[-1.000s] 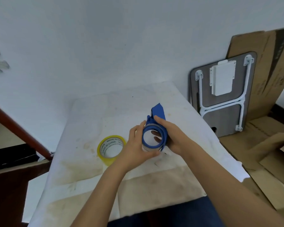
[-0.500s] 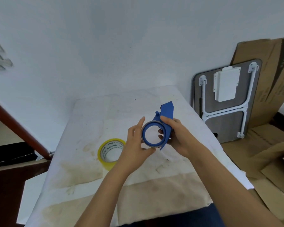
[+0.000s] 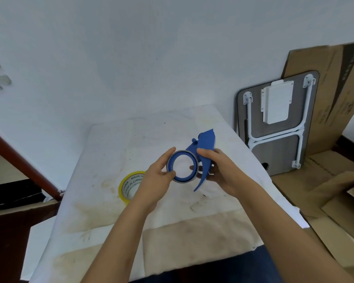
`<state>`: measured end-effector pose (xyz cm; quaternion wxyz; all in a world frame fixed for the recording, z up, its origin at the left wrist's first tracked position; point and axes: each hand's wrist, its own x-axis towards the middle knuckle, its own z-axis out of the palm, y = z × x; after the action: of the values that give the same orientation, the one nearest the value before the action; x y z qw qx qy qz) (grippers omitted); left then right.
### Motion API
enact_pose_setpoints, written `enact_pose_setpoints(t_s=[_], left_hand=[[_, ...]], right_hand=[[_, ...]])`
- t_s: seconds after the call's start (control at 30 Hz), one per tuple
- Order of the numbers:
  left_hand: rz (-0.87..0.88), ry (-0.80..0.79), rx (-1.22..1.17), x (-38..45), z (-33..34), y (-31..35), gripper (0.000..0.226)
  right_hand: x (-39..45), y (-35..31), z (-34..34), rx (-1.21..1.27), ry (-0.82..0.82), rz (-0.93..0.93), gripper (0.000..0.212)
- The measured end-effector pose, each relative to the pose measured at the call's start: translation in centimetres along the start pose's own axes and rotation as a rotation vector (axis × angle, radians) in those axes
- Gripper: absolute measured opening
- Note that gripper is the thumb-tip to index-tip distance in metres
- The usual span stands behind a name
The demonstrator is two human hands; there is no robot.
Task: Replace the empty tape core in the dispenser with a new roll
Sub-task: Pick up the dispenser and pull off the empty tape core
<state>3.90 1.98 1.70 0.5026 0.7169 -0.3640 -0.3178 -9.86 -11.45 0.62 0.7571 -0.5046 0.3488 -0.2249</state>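
I hold a blue tape dispenser [image 3: 204,152] above the table with both hands. Its round hub carries a thin grey empty core [image 3: 182,180] around a blue ring. My left hand [image 3: 157,178] pinches the ring's left rim between thumb and fingers. My right hand [image 3: 219,170] grips the dispenser's curved blue body from the right, fingers behind it. A new yellow tape roll [image 3: 129,185] with a white printed core lies flat on the table, partly hidden by my left wrist.
The table [image 3: 102,152] is draped in a stained white cloth and stands against a white wall. A folded small table [image 3: 274,127] and cardboard sheets [image 3: 325,180] lean and lie at the right. A dark wooden rail [image 3: 23,162] runs at the left.
Both hands have lifted the dispenser a little higher and tilted it, so the ring faces me more fully. My left fingers have shifted along the ring's rim.
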Motion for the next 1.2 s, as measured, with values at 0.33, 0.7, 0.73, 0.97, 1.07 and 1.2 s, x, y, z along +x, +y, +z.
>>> enact_pose_setpoints(t_s=[0.33, 0.7, 0.73, 0.97, 1.07, 1.2], left_hand=[[0.189, -0.105, 0.310, -0.1, 0.4, -0.5, 0.091], [0.279, 0.008, 0.438, 0.4, 0.4, -1.1, 0.097], [0.276, 0.007, 0.443, 0.5, 0.5, -1.0, 0.098], [0.241, -0.004, 0.290, 1.2, -0.6, -1.4, 0.088], [0.107, 0.032, -0.045, 1.4, -2.9, -0.8, 0.084], [-0.039, 0.231, 0.053, 3.7, -7.8, -1.6, 0.095]], right_hand=[[0.0, 0.4, 0.1, 0.066, -0.009, -0.012, 0.049], [-0.4, -0.8, -0.3, -0.006, -0.054, 0.087, 0.047], [-0.3, -0.8, -0.2, -0.016, -0.049, 0.075, 0.048], [0.1, 0.0, 1.0, 0.016, 0.047, 0.003, 0.053], [0.6, 0.0, 1.0, 0.086, 0.109, -0.016, 0.050], [1.2, -0.2, 2.0, 0.113, 0.084, -0.028, 0.040]])
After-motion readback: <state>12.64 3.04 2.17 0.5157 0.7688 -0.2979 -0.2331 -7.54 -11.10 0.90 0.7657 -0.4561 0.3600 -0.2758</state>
